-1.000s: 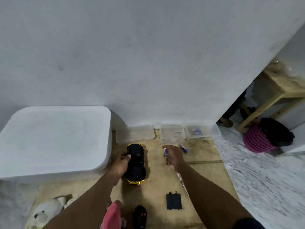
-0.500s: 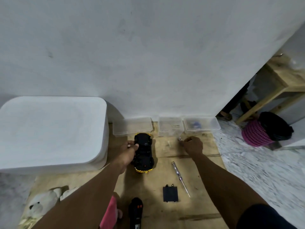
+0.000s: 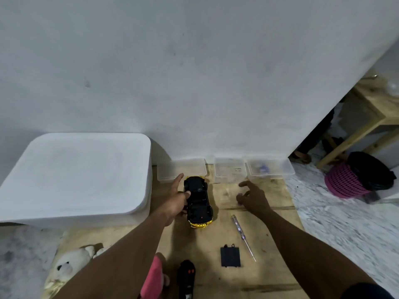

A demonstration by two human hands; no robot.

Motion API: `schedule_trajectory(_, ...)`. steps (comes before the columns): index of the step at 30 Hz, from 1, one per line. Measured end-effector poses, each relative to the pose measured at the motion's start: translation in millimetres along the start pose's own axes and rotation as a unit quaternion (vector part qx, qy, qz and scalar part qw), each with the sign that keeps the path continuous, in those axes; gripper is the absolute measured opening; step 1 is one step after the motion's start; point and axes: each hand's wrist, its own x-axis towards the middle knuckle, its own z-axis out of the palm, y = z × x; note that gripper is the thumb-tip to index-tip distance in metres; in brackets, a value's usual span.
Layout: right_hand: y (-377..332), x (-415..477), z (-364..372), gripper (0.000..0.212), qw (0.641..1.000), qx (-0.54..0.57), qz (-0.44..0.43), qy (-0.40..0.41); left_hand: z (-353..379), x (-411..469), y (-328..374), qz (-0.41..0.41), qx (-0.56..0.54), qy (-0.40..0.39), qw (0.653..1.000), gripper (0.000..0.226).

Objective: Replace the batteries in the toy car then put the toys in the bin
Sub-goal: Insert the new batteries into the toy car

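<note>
Whereas clenched by the clear trays [image 3: 230,169] half a second ago, now spreads the right hand [image 3: 253,198] loose and empty over the board [image 3: 207,240]. Steadies the toy car [image 3: 197,201] as before with the left hand [image 3: 174,203], thumb pressed on it, forefinger straight, just beside the bin [image 3: 75,173]. Leaves bare board between toy car and screwdriver [image 3: 243,236].

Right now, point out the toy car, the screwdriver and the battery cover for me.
toy car [image 3: 199,203]: head view, middle of its black upturned face.
screwdriver [image 3: 244,238]: head view, midway along its length.
battery cover [image 3: 230,257]: head view, centre of the dark flat panel.
</note>
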Motion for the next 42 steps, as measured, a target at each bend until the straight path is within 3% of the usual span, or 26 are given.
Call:
schedule_trajectory(6,-43.0,-24.4,-17.5,0.023,0.977,0.211,0.003,-0.032,5.6,-26.1,19.4,0.025,0.019,-0.022,0.999,0.055)
schedule_trajectory(11,-85.0,-45.3,-18.4,0.02,0.951,0.303,-0.021,-0.048,15.6,-49.2,30.2,0.05,0.0,-0.018,0.999,0.049)
schedule_trajectory(19,-104.5,-78.0,2.9,0.028,0.981,0.177,-0.076,0.019,25.4,-74.2,31.5,0.075,-0.015,-0.001,0.997,0.044)
schedule_trajectory(25,-112.3,-88.3,6.5,0.015,0.985,0.102,-0.099,0.1,23.2,-86.2,31.1,0.093,-0.028,-0.002,0.995,0.044)
schedule_trajectory(34,-119.2,-79.8,1.5,0.002,0.99,0.096,-0.099,0.035,20.4,-86.5,43.2,0.128,-0.022,0.007,0.992,0.044)
schedule_trajectory(42,-133.9,-73.5,-12.3,0.017,0.981,0.184,0.039,-0.052,19.3,-83.1,44.6,0.132,-0.01,0.016,0.991,0.045)
